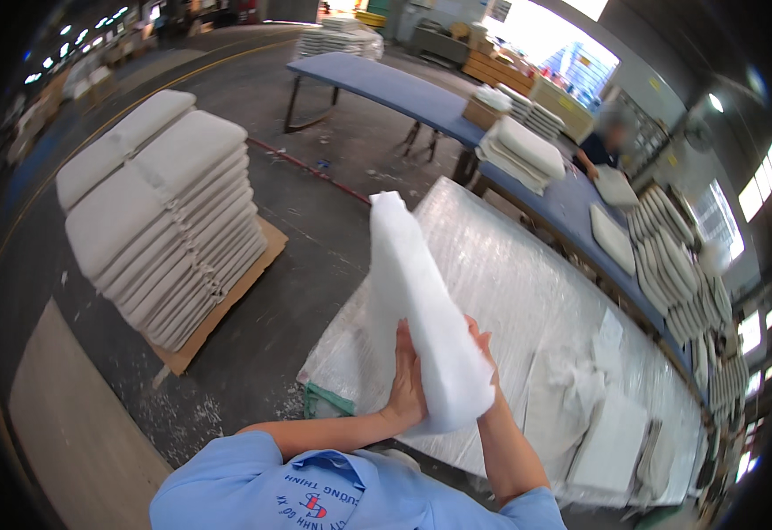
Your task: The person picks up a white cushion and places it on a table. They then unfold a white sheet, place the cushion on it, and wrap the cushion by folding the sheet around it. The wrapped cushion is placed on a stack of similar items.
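Observation:
A thick white padding slab (425, 300), like a cushion insert, stands on edge in front of me, its narrow side turned up. My left hand (408, 380) presses flat against its left face, fingers pointing up. From the other side my right hand (485, 362) grips it, with part of the fingers hidden behind the padding. Below the slab lies a work table (483, 256) covered in clear plastic film. On its right part are a crumpled white cloth cover (571, 380) and a flat white pad (609, 437).
Cushions in a tall stack (174, 203) stand on cardboard (267, 256) on the floor at left. A long blue table (395, 93) runs behind, bearing folded white cushions (525, 148). At far right a person (605, 146) handles a cushion beside more stacks (668, 265).

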`<move>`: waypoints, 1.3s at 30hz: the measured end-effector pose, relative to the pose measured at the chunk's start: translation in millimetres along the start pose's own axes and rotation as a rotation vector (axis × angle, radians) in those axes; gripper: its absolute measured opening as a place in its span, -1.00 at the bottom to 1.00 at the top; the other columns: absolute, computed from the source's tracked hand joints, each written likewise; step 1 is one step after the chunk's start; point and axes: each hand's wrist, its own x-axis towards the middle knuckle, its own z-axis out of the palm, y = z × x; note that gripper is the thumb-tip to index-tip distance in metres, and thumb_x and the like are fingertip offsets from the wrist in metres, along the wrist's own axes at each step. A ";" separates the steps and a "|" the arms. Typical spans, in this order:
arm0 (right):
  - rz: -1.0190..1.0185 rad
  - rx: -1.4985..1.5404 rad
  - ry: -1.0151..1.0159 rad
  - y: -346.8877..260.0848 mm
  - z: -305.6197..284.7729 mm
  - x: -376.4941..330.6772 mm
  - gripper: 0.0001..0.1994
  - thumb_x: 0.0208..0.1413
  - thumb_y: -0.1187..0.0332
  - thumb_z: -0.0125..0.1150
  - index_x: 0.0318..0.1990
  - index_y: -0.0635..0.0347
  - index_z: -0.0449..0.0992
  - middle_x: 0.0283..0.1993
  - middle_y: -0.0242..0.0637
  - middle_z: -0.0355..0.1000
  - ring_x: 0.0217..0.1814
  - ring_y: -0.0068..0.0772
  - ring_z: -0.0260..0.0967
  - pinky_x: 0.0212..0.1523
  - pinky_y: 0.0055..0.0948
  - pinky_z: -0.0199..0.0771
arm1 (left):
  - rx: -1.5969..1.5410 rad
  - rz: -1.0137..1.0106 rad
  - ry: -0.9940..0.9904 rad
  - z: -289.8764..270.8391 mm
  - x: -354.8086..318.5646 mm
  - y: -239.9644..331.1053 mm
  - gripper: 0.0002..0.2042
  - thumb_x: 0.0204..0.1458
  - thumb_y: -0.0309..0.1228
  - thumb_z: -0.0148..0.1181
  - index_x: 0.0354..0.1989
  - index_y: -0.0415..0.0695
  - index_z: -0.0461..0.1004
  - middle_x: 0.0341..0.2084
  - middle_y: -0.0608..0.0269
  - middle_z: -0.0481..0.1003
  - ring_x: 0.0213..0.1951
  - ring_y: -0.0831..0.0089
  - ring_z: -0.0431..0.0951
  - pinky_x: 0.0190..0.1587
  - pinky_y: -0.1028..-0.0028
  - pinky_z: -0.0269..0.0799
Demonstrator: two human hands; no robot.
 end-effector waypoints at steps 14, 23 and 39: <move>0.133 -0.339 -0.113 -4.6 -83.5 -35.3 -0.34 0.42 -0.32 -0.30 0.09 0.13 0.44 0.47 -0.21 0.27 0.42 -0.32 0.24 0.37 -0.26 0.20 | 0.473 0.168 -0.216 -46.6 23.7 27.0 -0.49 0.27 -0.44 0.08 0.36 -0.34 0.20 0.32 -0.32 0.25 0.35 -0.19 0.28 0.39 0.10 0.17; 0.061 -0.844 -0.044 -39.0 -71.9 -8.6 -0.41 0.48 -0.15 -0.22 0.01 0.23 0.53 0.00 -0.20 0.54 0.09 -0.33 0.49 0.19 -0.26 0.39 | 0.498 0.196 -0.176 -80.5 104.1 21.0 -0.61 0.15 -0.49 0.23 0.18 -0.22 0.44 0.23 -0.16 0.42 0.30 -0.09 0.39 0.34 0.16 0.28; 0.381 -1.568 0.102 -63.7 66.5 84.8 -0.41 0.31 -0.22 0.03 -0.15 0.26 0.48 -0.32 0.07 0.56 -0.20 0.07 0.56 -0.16 -0.09 0.50 | 0.454 0.345 -1.052 -138.5 303.1 -3.8 -0.69 0.16 -0.18 0.36 0.08 0.17 0.68 0.56 0.23 0.02 0.59 -0.04 -0.29 0.52 -0.13 -0.16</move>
